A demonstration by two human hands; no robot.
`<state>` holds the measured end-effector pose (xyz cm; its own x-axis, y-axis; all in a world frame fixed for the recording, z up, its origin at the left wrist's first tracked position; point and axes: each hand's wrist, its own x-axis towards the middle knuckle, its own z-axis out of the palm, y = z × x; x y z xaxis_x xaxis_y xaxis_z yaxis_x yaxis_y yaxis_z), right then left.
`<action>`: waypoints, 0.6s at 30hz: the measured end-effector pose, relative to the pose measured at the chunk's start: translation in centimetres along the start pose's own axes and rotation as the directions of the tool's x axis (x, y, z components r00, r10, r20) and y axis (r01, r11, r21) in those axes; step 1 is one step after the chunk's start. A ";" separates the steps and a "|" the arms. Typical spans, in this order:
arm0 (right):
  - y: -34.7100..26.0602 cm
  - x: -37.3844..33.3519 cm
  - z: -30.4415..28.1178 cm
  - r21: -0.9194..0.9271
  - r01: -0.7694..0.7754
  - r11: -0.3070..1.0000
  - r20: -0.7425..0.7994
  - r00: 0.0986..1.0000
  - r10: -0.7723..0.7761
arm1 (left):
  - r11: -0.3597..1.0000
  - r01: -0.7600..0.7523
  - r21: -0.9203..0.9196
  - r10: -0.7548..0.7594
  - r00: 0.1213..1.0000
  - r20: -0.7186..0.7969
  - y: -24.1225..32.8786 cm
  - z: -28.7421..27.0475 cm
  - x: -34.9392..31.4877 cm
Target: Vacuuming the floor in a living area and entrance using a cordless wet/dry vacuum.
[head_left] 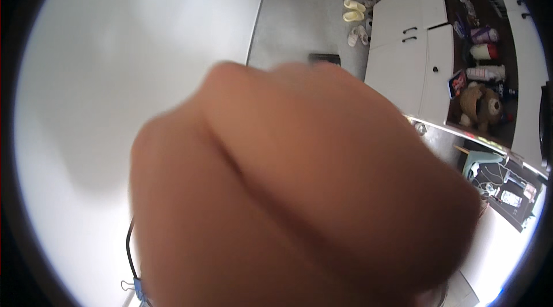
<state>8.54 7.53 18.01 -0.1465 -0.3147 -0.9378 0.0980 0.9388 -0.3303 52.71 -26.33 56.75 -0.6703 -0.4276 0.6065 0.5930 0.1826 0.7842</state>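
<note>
Skin of my own hand fills the middle of the head view, very close and blurred. Bent knuckles show along its upper left edge, and a dark crease runs down through it toward the lower right. Whether this is my left or my right hand, or both pressed together, I cannot tell. The fingertips are hidden, and so is anything they may hold. Beside its lower left edge is a thin black cable with a blue binder clip.
A pale wall or panel takes up the left. Beyond lies a grey floor with yellow slippers and pale shoes. White cabinets stand at the right, their shelf holding bottles and a teddy bear.
</note>
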 end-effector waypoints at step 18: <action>-4.3 10.4 4.6 -0.578 0.371 0.726 0.050 0.905 -0.423 | 0.426 0.805 -0.413 -0.562 -0.122 -0.818 -14.3 21.4 -35.4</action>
<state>11.17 -0.39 9.16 -0.1251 -0.6889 -0.7140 -0.5526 0.6461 -0.5265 58.38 5.18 26.88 0.1132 -0.7744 -0.6225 -0.1026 -0.6322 0.7679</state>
